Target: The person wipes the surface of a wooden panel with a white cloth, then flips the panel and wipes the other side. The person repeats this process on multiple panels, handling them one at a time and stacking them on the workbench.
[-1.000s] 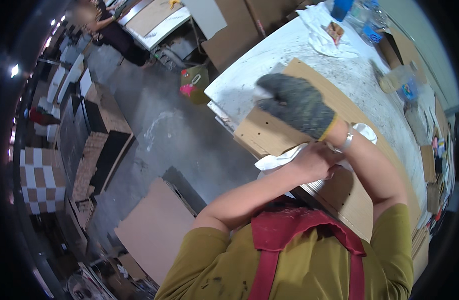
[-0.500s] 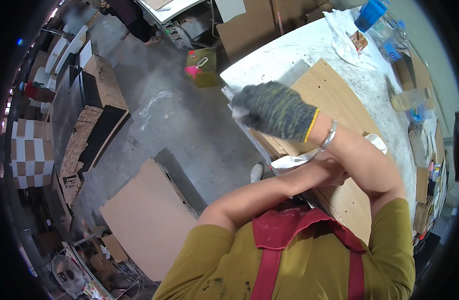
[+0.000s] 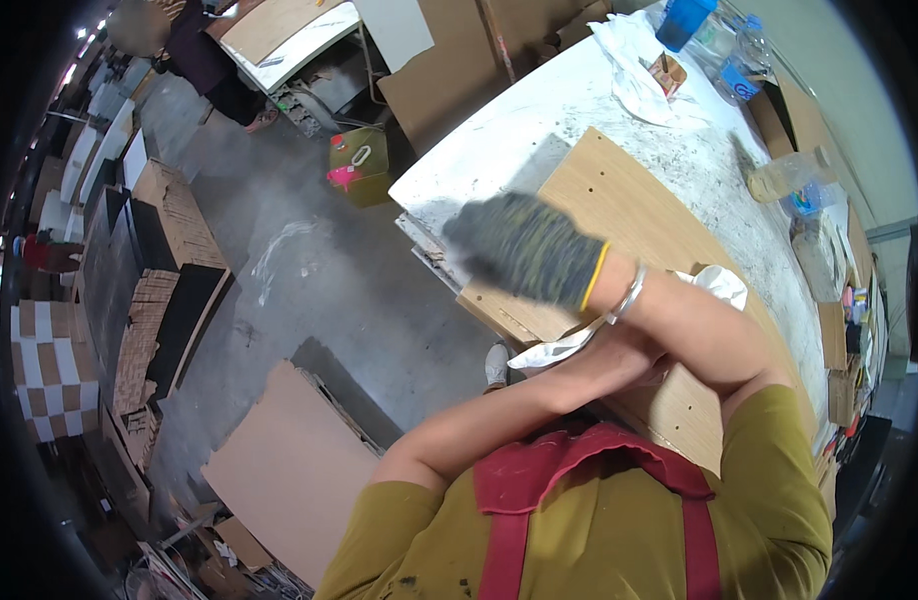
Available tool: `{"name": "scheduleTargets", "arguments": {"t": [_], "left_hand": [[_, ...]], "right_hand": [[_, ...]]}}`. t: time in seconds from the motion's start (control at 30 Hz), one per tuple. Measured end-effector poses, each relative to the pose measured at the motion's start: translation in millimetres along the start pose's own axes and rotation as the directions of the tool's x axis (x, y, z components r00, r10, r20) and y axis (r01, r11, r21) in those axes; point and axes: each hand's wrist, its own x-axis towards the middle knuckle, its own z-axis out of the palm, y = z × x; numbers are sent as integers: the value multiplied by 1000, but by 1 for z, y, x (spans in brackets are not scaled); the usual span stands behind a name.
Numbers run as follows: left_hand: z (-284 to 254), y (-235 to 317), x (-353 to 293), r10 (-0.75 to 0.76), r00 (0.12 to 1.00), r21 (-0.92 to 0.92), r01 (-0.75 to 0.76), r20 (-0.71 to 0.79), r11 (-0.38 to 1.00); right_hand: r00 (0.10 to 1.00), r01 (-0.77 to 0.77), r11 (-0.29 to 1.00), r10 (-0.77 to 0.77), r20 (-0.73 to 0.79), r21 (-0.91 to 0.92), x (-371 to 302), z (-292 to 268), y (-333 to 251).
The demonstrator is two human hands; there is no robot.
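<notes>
My right hand [image 3: 524, 250] wears a grey-green knitted glove with a yellow cuff and reaches left over a light wood-grain panel [image 3: 634, 205]. Its fingertips are smeared by motion, so I cannot see whether they hold anything. Crossing beneath the right forearm is my left hand [image 3: 624, 358], bare, with its fingers hidden behind that forearm. White cloth or paper [image 3: 551, 352] shows beside the left wrist and again past the right forearm, lying over the wood. Small dark holes dot the panel, and another wood-grain board [image 3: 694, 415] shows close to my body.
The white worktable [image 3: 459, 165] carries a blue cup [image 3: 686, 25], clear bottles [image 3: 744, 62] and a crumpled white bag [image 3: 629, 85]. A brown board [image 3: 289, 470] stands at left. On the floor are an olive jerrycan [image 3: 361, 165] and stacked dark panels [image 3: 149, 280]. Another person [image 3: 204, 60] stands far left.
The view has shifted, so the table sits further left and lower. My gloved right hand stays over the panel, its fingers still blurred; the left stays under the right forearm.
</notes>
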Motion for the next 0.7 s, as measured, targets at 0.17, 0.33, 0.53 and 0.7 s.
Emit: {"name": "scheduleTargets", "arguments": {"t": [0.17,0.33,0.53,0.7], "left_hand": [[-6,17,10,-103,992,197,86,77,977],[0,12,9,-90,994,222,72,70,972],[-4,13,12,-84,993,245,61,85,968],[-10,18,15,-85,992,220,62,95,974]], "right_hand": [[976,-213,948,198,-86,-237,-21,-50,94],[924,-382,851,350,-153,-361,-28,-72,172],[728,-676,724,626,-278,-138,-47,-81,194],[716,-606,780,620,-322,153,-47,-66,175]]}}
